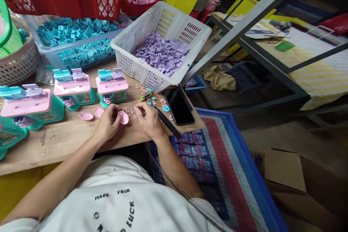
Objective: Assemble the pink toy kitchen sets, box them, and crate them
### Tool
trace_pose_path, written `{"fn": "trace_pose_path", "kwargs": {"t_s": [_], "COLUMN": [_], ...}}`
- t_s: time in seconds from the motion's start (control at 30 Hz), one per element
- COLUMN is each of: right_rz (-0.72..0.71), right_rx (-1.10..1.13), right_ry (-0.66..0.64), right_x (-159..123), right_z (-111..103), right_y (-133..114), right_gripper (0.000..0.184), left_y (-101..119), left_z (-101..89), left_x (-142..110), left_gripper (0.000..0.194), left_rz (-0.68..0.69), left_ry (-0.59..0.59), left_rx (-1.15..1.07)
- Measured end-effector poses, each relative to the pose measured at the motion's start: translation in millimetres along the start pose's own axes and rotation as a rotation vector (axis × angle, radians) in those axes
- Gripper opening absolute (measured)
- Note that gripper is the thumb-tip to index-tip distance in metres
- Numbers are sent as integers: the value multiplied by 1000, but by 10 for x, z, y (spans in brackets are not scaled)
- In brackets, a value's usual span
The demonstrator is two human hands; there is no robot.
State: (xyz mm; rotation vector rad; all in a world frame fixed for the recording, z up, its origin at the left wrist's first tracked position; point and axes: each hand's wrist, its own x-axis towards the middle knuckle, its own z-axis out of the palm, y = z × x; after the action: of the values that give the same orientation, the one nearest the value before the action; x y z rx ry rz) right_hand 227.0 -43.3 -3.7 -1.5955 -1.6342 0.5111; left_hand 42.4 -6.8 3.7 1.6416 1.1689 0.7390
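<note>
Hands apart. Left hand (108, 122) clamped on small pink oval dish (124, 117), held just above worktop (67, 132). Right hand (149, 120) beside it, fingertips pinched together; cannot tell whether anything between them. Two more pink oval pieces (86, 116) lie left of left hand. Small pink hooks (132, 110) between hands. Black smartphone (179, 106) beyond right hand, near white basket (160, 45) of purple parts (163, 52).

Table (43, 141): toy units (72, 87) left, phone (178, 107) right | before units: two bowls (86, 116) | between bowls and phone: hooks (127, 110) | behind phone: basket (136, 69) | left of basket: bin (51, 52)
</note>
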Motion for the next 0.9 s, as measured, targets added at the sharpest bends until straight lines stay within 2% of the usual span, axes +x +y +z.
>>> {"fn": "trace_pose_path", "kwargs": {"t_s": [0.13, 0.2, 0.27, 0.47, 0.6, 0.67, 0.8, 0.9], "right_rz": [123, 182, 204, -9, -70, -146, -318, -373], "right_rx": [526, 661, 679, 402, 251, 125, -124, -181], "right_ry": [-30, -62, -56, -7, -11, 14, 113, 157], "right_x": [26, 48, 63, 23, -36, -57, -78, -80], "right_z": [169, 261, 312, 197, 89, 64, 84, 128], "right_y": [-58, -80, -103, -188, -220, -230, -232, -227], "right_gripper": [25, 26, 26, 19, 18, 16, 19, 18], "left_y": [-21, -42, -51, -13, -39, -58, -76, -74], "left_z": [15, 11, 4, -7, 4, 10, 18, 25], "left_x": [22, 22, 13, -6, 0, -1, -3, 0], "left_gripper": [55, 57, 56, 50, 48, 45, 37, 32], "left_rz": [-80, -85, -78, -64, -32, 0, 55, 90], "left_ry": [-161, -186, -166, -67, -27, -13, 28, 52], "left_rx": [-379, -448, -444, -371, -320, -277, -221, -184]}}
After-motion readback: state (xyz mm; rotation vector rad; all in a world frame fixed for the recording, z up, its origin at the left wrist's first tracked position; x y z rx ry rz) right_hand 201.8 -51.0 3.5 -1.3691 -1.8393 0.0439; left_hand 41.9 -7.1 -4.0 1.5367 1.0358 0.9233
